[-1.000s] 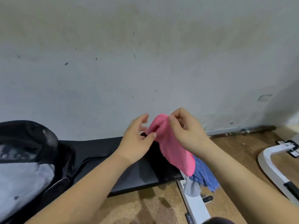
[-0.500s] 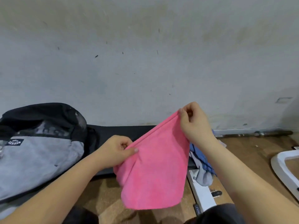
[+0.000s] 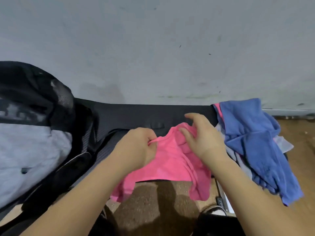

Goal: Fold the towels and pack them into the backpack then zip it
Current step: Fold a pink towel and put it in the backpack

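A pink towel lies crumpled on the black padded bench, its lower edge hanging over the front. My left hand pinches the towel's left upper edge. My right hand presses on its right upper part with fingers curled into the cloth. A grey and black backpack lies on the bench at the left. A pile of towels, with a blue towel on top, sits on the bench's right end.
A grey wall rises directly behind the bench. Wooden floor shows at the right and cork-like floor below the bench. A white frame part and a shoe are at the lower right.
The pink towel, held spread in the air before, now lies on the bench. Both hands came down with it, and the view tilted down and to the left.
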Action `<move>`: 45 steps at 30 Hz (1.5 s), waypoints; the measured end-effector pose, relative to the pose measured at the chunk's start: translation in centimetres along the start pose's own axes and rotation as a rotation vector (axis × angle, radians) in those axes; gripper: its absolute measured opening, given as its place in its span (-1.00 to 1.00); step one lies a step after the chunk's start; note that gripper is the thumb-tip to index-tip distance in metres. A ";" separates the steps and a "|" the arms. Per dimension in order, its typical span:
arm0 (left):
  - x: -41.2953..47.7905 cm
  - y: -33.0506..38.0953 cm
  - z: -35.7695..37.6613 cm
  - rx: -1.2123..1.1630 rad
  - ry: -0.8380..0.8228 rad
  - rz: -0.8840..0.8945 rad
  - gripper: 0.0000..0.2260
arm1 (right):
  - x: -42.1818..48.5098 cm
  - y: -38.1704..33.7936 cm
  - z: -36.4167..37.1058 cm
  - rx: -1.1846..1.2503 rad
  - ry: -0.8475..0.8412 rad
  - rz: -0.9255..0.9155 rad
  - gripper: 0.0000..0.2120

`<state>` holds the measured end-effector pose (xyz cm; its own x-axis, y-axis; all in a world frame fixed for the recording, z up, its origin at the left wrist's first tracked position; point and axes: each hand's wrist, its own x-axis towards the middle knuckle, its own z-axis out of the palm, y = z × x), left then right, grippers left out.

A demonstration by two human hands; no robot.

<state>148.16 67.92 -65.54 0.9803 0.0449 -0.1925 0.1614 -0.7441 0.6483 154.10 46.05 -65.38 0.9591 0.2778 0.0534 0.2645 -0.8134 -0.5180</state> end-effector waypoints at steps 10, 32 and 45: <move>-1.7 1.2 -0.8 -0.041 0.105 0.272 -0.90 | -1.9 -2.3 -0.6 0.038 0.186 -0.246 -0.67; -11.2 -4.2 -11.4 -0.058 0.236 0.030 -0.85 | -3.4 -8.1 -4.4 0.178 0.334 0.064 -0.85; -7.4 0.8 -8.0 -0.450 0.166 0.063 -0.82 | -4.2 -11.4 -1.7 0.607 0.238 0.046 -0.62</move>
<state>141.95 72.36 -57.74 0.9889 0.1414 -0.0461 0.0982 -0.3881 0.9164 147.24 53.31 -58.27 0.9826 0.0728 0.1711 0.1859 -0.3689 -0.9107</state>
